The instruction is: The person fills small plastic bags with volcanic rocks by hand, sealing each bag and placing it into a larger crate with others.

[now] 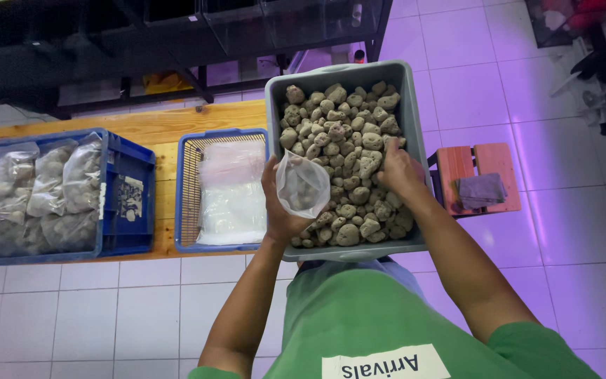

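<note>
A grey plastic tub (401, 81) full of rough grey-brown stones (345, 133) rests on my lap. My left hand (280, 203) holds a small clear plastic bag (303, 186) open over the stones, with a few stones inside it. My right hand (395, 168) lies on the stones at the right side of the tub, its fingers curled down among them. Whether it grips a stone is hidden.
A blue basket (189, 175) with a stack of clear flat bags (231, 193) lies on a low wooden bench (156, 123). Left of it a blue crate (131, 203) holds several filled bags of stones (36, 189). A small wooden stool (475, 158) with a grey cloth stands right.
</note>
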